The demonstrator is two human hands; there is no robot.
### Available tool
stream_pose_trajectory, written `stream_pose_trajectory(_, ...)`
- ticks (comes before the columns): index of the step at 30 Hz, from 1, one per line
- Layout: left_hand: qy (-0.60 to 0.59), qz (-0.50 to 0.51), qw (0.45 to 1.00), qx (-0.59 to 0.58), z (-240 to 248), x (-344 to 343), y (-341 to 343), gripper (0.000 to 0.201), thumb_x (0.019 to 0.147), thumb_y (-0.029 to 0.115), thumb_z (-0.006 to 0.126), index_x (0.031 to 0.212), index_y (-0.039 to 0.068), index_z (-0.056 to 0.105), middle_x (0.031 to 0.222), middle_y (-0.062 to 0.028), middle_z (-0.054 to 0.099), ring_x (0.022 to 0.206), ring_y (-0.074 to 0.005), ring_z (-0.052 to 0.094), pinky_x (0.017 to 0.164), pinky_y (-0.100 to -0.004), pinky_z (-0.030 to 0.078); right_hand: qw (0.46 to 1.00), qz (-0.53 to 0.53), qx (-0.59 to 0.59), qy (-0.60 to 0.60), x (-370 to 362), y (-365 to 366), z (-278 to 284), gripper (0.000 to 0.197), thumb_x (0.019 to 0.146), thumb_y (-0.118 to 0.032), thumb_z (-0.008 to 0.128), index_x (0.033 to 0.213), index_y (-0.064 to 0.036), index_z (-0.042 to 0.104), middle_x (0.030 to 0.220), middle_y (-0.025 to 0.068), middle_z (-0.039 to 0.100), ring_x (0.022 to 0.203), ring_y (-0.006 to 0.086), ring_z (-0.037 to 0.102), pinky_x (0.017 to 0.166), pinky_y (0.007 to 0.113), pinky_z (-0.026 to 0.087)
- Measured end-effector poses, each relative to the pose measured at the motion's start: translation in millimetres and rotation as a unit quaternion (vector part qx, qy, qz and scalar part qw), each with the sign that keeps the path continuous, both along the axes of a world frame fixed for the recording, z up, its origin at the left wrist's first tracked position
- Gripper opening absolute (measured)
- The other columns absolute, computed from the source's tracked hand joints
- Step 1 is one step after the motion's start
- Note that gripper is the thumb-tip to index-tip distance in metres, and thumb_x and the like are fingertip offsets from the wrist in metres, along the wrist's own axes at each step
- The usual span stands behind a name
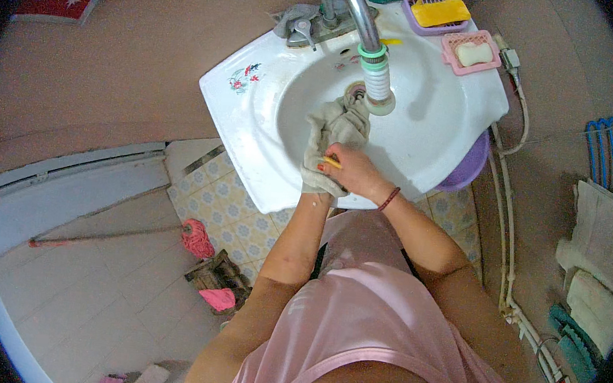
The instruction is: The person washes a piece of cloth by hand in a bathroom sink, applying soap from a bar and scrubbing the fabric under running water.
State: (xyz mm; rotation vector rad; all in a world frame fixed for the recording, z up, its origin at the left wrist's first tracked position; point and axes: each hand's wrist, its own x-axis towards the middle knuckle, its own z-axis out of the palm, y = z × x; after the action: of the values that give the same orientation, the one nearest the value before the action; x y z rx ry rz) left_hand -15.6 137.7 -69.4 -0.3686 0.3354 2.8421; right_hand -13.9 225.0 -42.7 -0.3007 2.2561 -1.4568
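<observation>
My left hand [325, 171] is covered to the wrist by a greyish knitted cloth [341, 129], which looks like a cotton glove. Its fingers are hidden, and the crumpled far part of the cloth lies in the white washbasin [265, 166] near the drain. Across its near part rests my right hand [355, 172], closed around a thin yellow stick-like thing [332, 162] pressed to the cloth. Which object the yellow piece belongs to cannot be made out. Just beyond both hands hangs the tap's white flexible spout [377, 84] with a green ring.
On the basin's right rim stand a pink dish with white soap [473, 54] and a purple dish with a yellow bar [439, 13]. A grey rag [296, 21] lies by the tap. Pipes [505, 209] run down the right wall. A pink mop [196, 239] lies at left.
</observation>
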Motion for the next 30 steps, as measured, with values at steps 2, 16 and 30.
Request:
stream_pose_trajectory(2, -0.052, -0.005, 0.999, -0.012, -15.3, 2.9, -3.9, 0.037, 0.083, 0.025, 0.031, 0.113, 0.004, 0.034, 0.114, -0.0135, 0.039, 0.102, -0.0239, 0.040, 0.088, -0.0346, 0.032, 0.998, 0.037, 0.045, 0.012, -0.2, -1.3, 8.2, 0.022, 0.073, -0.022, 0.050, 0.075, 0.0003, 0.050, 0.072, 0.0177, 0.053, 0.067, 0.0321, 0.052, 0.059, 0.036, 0.040)
stream_pose_trajectory(16, 0.001, -0.037, 0.994, -0.100, -14.1, 7.9, -11.0, 0.034, 0.083, 0.024, 0.032, 0.112, 0.006, 0.036, 0.112, -0.0110, 0.041, 0.103, -0.0228, 0.038, 0.089, -0.0335, 0.029, 0.993, 0.043, -0.093, 0.060, 19.1, -34.3, 30.1, 0.016, 0.071, -0.019, 0.051, 0.072, -0.0033, 0.050, 0.069, 0.0151, 0.053, 0.067, 0.0311, 0.052, 0.060, 0.038, 0.040)
stream_pose_trajectory(30, 0.129, -0.078, 0.824, -0.546, 0.6, 12.4, -10.5, 0.032, 0.083, 0.022, 0.034, 0.111, 0.009, 0.038, 0.110, -0.0084, 0.042, 0.104, -0.0216, 0.037, 0.091, -0.0324, 0.026, 0.969, -0.005, 0.046, 0.242, 11.6, -4.1, 12.2, 0.037, 0.071, -0.015, 0.050, 0.104, -0.0038, 0.043, 0.108, 0.0160, 0.042, 0.105, 0.0291, 0.035, 0.087, 0.038, 0.029)
